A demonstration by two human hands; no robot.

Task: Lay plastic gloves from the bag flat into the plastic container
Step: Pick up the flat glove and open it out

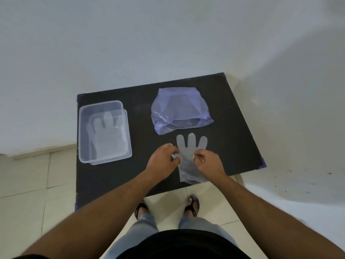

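**Gloves: one in the container, one under my hands**

Gloves are what I am handling on this dark bench. Far left stands the clear plastic container, and a glove lies flat inside it, fingers pointing away from me. Moving right, my left hand has its grip pinched together on the left edge of a second glove, near a crumpled bit at its thumb side. That glove lies on the bench in front of me, three fingers spread toward the far side, its cuff toward the near edge. My right hand pinches the glove's right edge, fingertips closed on the thin film. Just beyond this glove, well apart from the container, sits the bluish plastic bag, its open mouth facing me.
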